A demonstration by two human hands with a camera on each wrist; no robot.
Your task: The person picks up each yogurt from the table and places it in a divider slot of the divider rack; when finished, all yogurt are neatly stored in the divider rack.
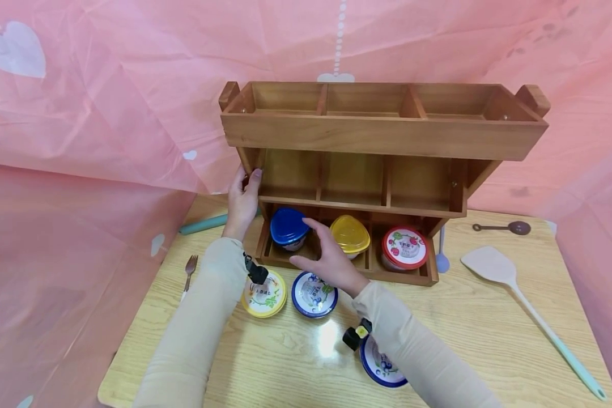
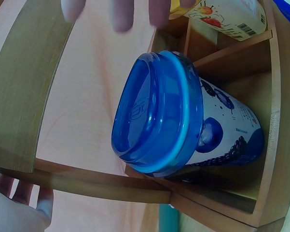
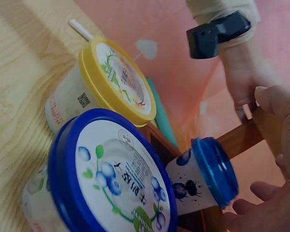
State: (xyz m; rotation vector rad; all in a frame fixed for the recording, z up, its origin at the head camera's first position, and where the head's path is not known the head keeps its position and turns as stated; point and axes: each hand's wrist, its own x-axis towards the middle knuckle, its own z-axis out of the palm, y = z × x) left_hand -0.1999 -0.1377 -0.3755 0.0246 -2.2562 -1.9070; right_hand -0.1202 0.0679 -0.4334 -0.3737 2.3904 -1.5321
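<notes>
A three-tier wooden rack [image 1: 382, 136] stands on the table. My left hand [image 1: 246, 186] grips its left side post, thumb in front; in the left wrist view those fingers [image 2: 20, 199] curl behind a slat. A blue-lidded blueberry cup [image 1: 288, 228] [image 2: 183, 116] [image 3: 205, 176] leans in the bottom left compartment. My right hand [image 1: 320, 250] [image 3: 275, 159] hovers just right of that cup with relaxed fingers, holding nothing. A yellow-lidded cup [image 1: 350, 234] and a red-lidded cup [image 1: 404, 247] fill the other bottom compartments.
In front of the rack sit a yellow-rimmed tub [image 1: 265, 297] [image 3: 103, 82], a blue-rimmed tub [image 1: 313, 293] [image 3: 111, 179] and another blue tub [image 1: 382, 362] under my right forearm. A fork [image 1: 190, 269], spatula [image 1: 510, 283], brown spoon [image 1: 505, 228] and pink sheeting surround them.
</notes>
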